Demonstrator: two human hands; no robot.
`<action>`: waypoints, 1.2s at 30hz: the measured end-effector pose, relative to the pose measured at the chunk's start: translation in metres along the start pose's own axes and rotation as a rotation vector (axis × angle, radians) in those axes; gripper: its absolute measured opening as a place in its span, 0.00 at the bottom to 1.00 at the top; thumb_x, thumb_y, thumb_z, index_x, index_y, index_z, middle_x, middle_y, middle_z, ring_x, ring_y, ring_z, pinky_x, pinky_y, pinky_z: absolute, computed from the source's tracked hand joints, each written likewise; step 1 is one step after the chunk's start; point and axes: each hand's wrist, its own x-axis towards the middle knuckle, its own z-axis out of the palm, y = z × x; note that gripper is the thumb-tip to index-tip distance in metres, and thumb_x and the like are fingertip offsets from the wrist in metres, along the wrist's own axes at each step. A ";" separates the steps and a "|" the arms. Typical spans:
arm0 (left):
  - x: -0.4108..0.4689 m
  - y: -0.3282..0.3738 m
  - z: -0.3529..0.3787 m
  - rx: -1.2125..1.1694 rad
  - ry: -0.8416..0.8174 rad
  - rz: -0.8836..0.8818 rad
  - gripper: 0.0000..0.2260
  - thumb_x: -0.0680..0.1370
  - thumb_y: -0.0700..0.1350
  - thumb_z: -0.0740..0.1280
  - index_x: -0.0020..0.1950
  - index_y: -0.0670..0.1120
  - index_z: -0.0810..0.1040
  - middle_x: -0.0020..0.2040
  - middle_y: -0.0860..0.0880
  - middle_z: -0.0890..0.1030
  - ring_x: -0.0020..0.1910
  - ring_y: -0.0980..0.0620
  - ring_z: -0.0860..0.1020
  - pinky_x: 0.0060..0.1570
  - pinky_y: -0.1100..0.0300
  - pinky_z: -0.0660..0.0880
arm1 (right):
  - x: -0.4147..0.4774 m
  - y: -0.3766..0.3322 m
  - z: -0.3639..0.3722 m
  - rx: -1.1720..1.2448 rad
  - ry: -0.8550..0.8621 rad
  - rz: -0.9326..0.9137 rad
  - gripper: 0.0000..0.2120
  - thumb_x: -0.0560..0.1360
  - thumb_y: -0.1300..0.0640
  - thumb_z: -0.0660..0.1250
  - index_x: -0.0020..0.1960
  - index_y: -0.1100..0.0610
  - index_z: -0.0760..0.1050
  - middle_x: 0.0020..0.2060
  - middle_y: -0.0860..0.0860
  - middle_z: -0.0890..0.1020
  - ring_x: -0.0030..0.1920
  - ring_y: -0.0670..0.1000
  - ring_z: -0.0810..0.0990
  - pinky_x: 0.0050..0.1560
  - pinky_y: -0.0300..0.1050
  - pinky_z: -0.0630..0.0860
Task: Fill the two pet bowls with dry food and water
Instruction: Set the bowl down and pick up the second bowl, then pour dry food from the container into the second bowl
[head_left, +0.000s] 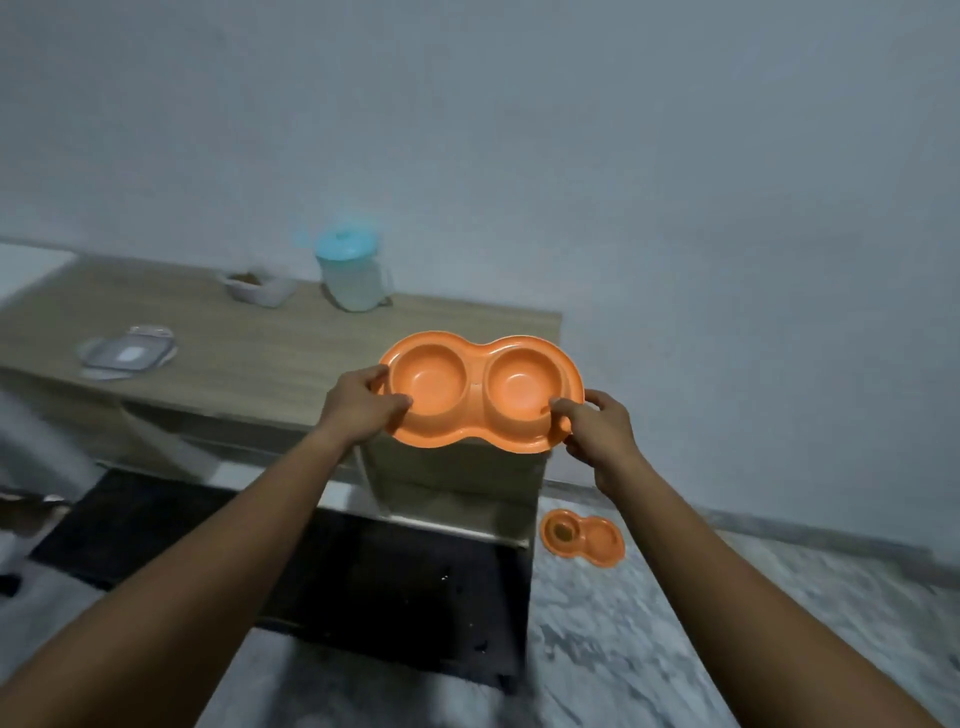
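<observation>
While the left hand (363, 410) and right hand (597, 431) grasp its ends, the empty double bowl (480, 397) lies level, long axis left-right, above the table (249, 338) corner; jug (353, 273) behind.
</observation>
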 end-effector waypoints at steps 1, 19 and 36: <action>0.004 -0.013 -0.026 0.001 0.002 -0.006 0.33 0.70 0.46 0.77 0.73 0.45 0.71 0.68 0.45 0.76 0.65 0.46 0.74 0.65 0.52 0.72 | -0.003 -0.003 0.027 -0.008 -0.020 -0.008 0.27 0.74 0.51 0.74 0.71 0.53 0.73 0.61 0.56 0.81 0.55 0.60 0.83 0.45 0.52 0.83; 0.156 -0.156 -0.266 0.124 -0.046 -0.013 0.35 0.72 0.46 0.75 0.76 0.46 0.65 0.71 0.44 0.73 0.67 0.43 0.73 0.65 0.50 0.70 | 0.001 -0.028 0.363 -0.097 0.043 0.003 0.36 0.67 0.42 0.74 0.73 0.52 0.73 0.63 0.55 0.81 0.58 0.60 0.82 0.61 0.64 0.80; 0.299 -0.211 -0.287 0.309 -0.222 0.081 0.39 0.58 0.53 0.80 0.67 0.47 0.75 0.58 0.45 0.80 0.56 0.43 0.78 0.53 0.53 0.73 | 0.088 -0.039 0.469 -0.357 0.050 0.147 0.32 0.74 0.44 0.73 0.73 0.56 0.72 0.64 0.59 0.82 0.61 0.62 0.81 0.63 0.61 0.79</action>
